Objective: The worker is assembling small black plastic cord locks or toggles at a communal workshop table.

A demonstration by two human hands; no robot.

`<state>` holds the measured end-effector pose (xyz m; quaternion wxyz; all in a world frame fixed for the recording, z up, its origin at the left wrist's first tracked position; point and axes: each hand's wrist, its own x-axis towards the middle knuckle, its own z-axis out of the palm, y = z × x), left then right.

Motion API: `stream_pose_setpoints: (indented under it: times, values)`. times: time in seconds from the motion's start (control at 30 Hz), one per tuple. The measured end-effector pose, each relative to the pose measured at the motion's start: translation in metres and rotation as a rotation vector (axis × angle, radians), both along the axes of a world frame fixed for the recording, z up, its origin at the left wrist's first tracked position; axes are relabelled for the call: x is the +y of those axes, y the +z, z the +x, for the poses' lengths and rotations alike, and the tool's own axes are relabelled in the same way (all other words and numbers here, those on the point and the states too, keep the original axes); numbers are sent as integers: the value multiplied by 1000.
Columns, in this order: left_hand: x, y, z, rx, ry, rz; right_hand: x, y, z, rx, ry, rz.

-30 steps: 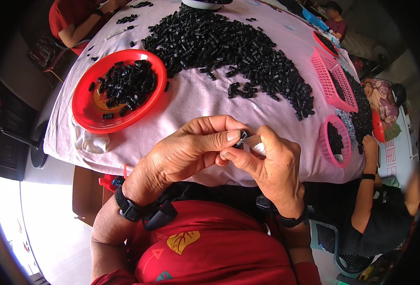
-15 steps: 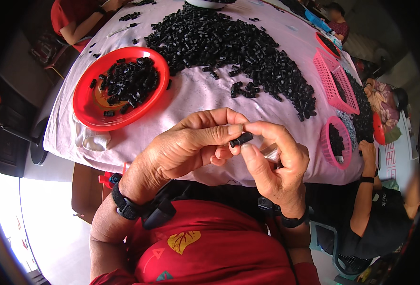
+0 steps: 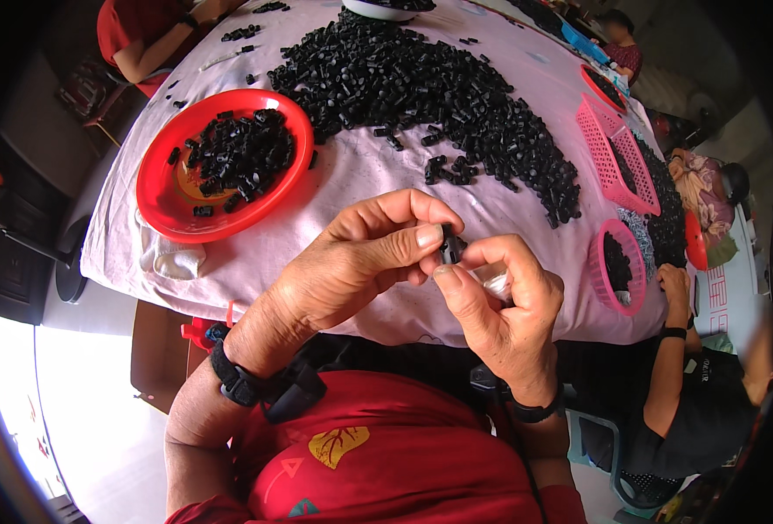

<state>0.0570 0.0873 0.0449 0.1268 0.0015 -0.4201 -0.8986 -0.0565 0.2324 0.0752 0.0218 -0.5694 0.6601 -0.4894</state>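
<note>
Above the near edge of the table, my left hand pinches a small black cylindrical piece between thumb and forefinger. From the other side, the thumb and forefinger of my right hand close in at the piece's lower end; whether both fingertips touch it I cannot make out. A whitish, shiny thing is tucked in the curled fingers of that right hand, its kind unclear. Beyond my hands spreads a large heap of similar black pieces. A red plate to the left holds more of them.
Pink cloth covers the table. Pink baskets stand along the right side, near a co-worker's hand. A white bowl sits at the far edge. A folded white cloth lies beside the red plate. Another person's arm rests far left.
The black piece has turned from lying nearly level to more upright between my fingers. My right hand has shifted slightly left and down.
</note>
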Motion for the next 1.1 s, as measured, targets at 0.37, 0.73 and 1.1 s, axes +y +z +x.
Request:
stream_pose_setpoints:
  times: [0.37, 0.73, 1.1]
  values:
    - [0, 4, 2, -14, -112, -83, -2, -7, -6, 24, -16, 60]
    - [3, 1, 0, -37, -80, -93, -3, -7, -5, 130, -43, 109]
    - [4, 2, 0, -58, -62, -103, -2, -6, -6, 162, -76, 135]
